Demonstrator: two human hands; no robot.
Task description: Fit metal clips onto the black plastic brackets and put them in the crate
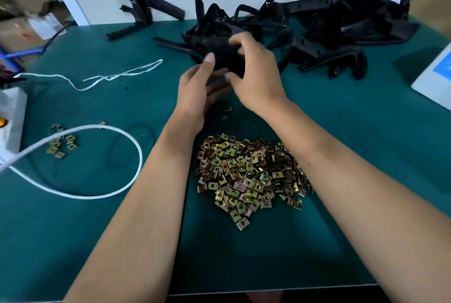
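Note:
Both hands hold one black plastic bracket [225, 57] above the green table mat, at the near edge of a big heap of black brackets [324, 31]. My left hand [197, 88] grips the bracket from the left, thumb up against its side. My right hand [253, 75] curls over its top and right side. Whether a clip sits between the fingers is hidden. A large pile of brass-coloured metal clips [249, 175] lies between my forearms. No crate is in view.
A smaller group of clips [61, 142] lies at the left beside a looped white cable [117, 132]. A white string [109, 77] trails further back. One bracket [144, 14] stands apart at the back left. A white box [436, 75] sits at the right edge. Two loose clips [227, 111] lie under the hands.

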